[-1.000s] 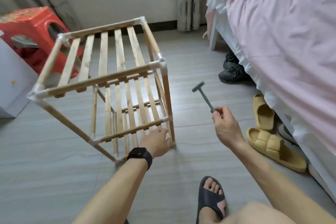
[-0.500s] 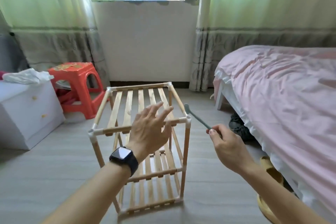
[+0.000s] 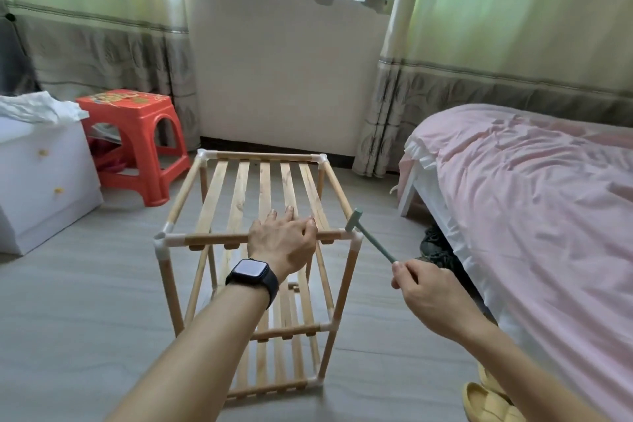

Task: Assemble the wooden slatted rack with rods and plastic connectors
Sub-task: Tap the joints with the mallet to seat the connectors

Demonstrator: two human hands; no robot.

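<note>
While the flat left hand (image 3: 281, 243) braced the pale wooden slatted rack (image 3: 239, 188), the right hand (image 3: 428, 291) pinched a small green plastic mallet (image 3: 372, 240), probably wanting gentle, square taps.

The wooden slatted rack (image 3: 239, 195) was stood upright on the floor (image 3: 85, 319), its three slatted tiers joined by wooden rods (image 3: 346, 281) and white plastic connectors (image 3: 162, 244) at the corners. A small green hammer (image 3: 373, 243) was held tilted, its head just at the near right top corner.

At centre frame, the left hand (image 3: 281, 243) covers part of the rack's (image 3: 236, 195) top front rod. The right hand (image 3: 431, 291) conceals the hammer's (image 3: 371, 241) handle end.
</note>
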